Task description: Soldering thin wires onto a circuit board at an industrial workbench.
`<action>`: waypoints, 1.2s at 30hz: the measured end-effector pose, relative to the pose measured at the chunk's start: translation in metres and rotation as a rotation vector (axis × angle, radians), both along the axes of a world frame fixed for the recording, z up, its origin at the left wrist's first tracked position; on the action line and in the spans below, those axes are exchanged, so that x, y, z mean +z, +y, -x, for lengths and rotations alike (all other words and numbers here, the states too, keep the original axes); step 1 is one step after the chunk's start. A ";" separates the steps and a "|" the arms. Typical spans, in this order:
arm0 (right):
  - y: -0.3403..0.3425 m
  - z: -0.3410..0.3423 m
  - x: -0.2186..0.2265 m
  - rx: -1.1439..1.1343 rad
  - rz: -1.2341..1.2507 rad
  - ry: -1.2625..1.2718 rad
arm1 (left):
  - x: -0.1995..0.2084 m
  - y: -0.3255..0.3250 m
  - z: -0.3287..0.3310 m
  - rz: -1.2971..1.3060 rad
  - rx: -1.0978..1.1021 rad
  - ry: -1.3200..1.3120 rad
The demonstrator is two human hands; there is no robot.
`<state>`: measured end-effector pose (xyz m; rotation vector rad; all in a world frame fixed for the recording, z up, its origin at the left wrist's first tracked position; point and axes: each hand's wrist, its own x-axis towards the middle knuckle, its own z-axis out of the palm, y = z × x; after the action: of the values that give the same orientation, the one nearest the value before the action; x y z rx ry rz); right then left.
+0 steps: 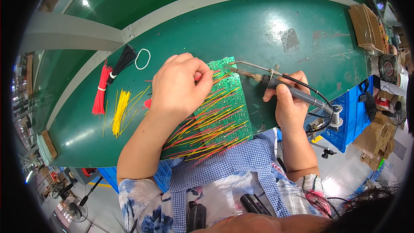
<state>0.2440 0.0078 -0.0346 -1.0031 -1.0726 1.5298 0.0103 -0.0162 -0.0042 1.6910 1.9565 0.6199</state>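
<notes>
A green circuit board (228,103) lies on the green table (267,26), with several red and yellow wires (207,133) fanning off it toward me. My left hand (181,84) rests on the board's left part, fingers curled over a red wire end. My right hand (291,103) grips a grey-handled soldering iron (297,95). Its metal tip (230,67) touches the board's far edge. A black cable runs from the iron's handle off to the right.
Left of the board lie a red wire bundle (101,90), a black wire bundle (123,62), loose yellow wires (120,110) and a white rubber band (142,58). A blue crate (351,116) stands right of the table. Cardboard (365,28) sits at the far right.
</notes>
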 end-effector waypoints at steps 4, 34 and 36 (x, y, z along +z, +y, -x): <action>0.001 -0.005 -0.003 0.005 -0.018 0.022 | -0.002 -0.001 0.000 -0.068 -0.009 0.019; 0.004 -0.012 0.001 -0.034 0.041 0.035 | -0.001 0.013 -0.018 -0.129 -0.125 0.137; 0.004 -0.014 0.001 -0.027 0.044 0.029 | 0.000 0.013 -0.019 -0.127 -0.131 0.142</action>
<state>0.2577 0.0121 -0.0334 -1.0189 -1.0051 1.5472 0.0292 -0.0028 -0.0047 1.9724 1.9166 0.6011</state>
